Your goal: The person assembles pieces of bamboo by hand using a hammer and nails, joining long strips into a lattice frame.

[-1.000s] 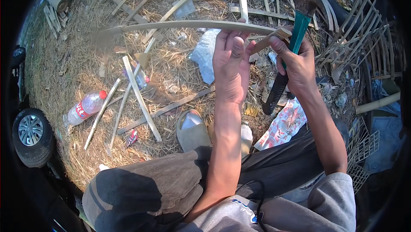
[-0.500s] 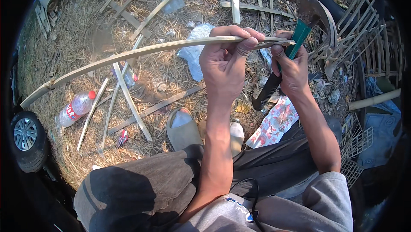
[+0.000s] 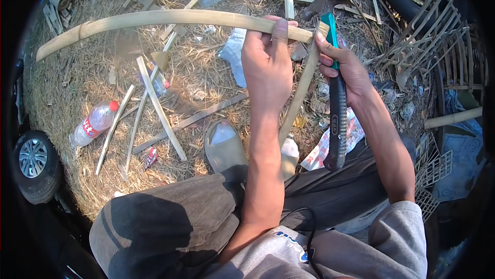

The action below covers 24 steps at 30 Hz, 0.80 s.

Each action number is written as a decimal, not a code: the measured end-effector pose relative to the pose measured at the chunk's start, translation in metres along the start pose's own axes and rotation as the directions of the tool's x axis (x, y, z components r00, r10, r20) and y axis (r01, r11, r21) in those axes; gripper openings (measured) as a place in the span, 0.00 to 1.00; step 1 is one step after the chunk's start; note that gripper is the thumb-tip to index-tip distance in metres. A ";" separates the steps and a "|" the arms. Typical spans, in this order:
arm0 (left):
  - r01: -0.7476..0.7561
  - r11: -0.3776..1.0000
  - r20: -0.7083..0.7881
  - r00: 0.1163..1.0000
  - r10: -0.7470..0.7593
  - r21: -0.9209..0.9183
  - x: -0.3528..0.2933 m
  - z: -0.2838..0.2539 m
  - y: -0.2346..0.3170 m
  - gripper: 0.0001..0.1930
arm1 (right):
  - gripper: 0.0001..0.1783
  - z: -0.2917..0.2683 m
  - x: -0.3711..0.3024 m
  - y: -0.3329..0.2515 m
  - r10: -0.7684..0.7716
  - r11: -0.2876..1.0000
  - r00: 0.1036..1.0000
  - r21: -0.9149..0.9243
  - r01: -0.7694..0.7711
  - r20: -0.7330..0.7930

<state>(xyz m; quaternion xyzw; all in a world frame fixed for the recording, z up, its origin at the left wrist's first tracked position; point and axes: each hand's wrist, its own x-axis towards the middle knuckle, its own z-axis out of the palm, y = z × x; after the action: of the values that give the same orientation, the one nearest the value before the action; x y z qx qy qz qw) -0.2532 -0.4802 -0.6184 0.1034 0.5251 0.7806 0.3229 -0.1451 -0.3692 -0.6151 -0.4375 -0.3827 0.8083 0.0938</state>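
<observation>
My left hand is closed on a long, slightly curved bamboo strip, which reaches far to the left. A second bamboo strip slants down from the first one's right end, its lower part passing behind my left forearm. Where the two strips meet, my right thumb presses on them. The same right hand also holds a claw hammer, with a green and black handle hanging downward and its metal head up at the far side. Whether a nail sits at the joint I cannot tell.
Several loose strips lie on the straw-covered ground beside a red-capped plastic bottle. Slatted bamboo frames stand at the right. A wheel is at the left edge, and a sandal lies below my hands.
The long strip has risen and turned its broad face up. The second strip has swung down into a slant. The hammer has turned more upright, and both hands have shifted slightly.
</observation>
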 end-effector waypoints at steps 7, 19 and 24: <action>0.305 0.952 -0.018 0.952 -0.305 -0.016 0.003 -0.023 -0.028 0.22 | 0.18 0.002 0.009 0.027 0.136 0.977 0.987 0.177 -0.119 -0.085; 0.317 0.830 0.151 0.948 -0.279 -0.459 0.004 -0.026 -0.008 0.14 | 0.25 -0.055 0.031 0.070 -0.314 0.709 0.848 -0.700 -0.090 -0.427; 0.211 0.868 0.127 0.977 -0.172 -0.450 0.000 -0.026 -0.009 0.15 | 0.36 -0.054 0.026 0.062 -0.671 0.062 0.737 -0.997 -0.054 -0.082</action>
<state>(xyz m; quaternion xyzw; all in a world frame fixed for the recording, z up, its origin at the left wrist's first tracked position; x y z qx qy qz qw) -0.2633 -0.4977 -0.6372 0.0033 0.3186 0.8421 0.4352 -0.1070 -0.3703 -0.6933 -0.4940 -0.8529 0.1523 0.0737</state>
